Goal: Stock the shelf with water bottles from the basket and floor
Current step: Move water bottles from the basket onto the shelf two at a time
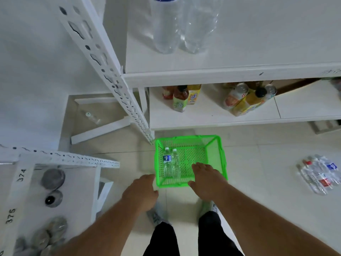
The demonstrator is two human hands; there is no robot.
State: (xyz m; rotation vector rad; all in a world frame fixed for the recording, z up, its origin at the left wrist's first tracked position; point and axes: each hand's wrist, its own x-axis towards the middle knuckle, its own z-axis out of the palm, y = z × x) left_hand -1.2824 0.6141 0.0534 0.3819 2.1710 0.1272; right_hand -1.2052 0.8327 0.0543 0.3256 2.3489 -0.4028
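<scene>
Head view, looking down past both arms to the floor.

Green basket on the tiled floor, just in front of the white shelf unit. Two water bottles lying side by side against the basket's left wall, caps pointing toward the shelf; one with a blue label.

Right hand reaching over the basket's near-right corner, fingers extended and relaxed, gripping nothing, apart from the two bottles. Left hand just outside the basket's near-left corner, fingers loosely extended, gripping nothing; contact with the rim cannot be told.

Loose pile of water bottles on the floor well to the right of the basket, red and blue labels visible.

Upper shelf board: two large clear bottles standing side by side near its left end. Lower shelf board: coloured drink bottles on the left, a group of cans and yellow bottles further right.

Left foreground: second shelf marked 374 and 376, carrying metal cans seen from above. One small clear bottle lying on the floor behind the perforated upright.

Dark trousers and light shoes at bottom centre.
</scene>
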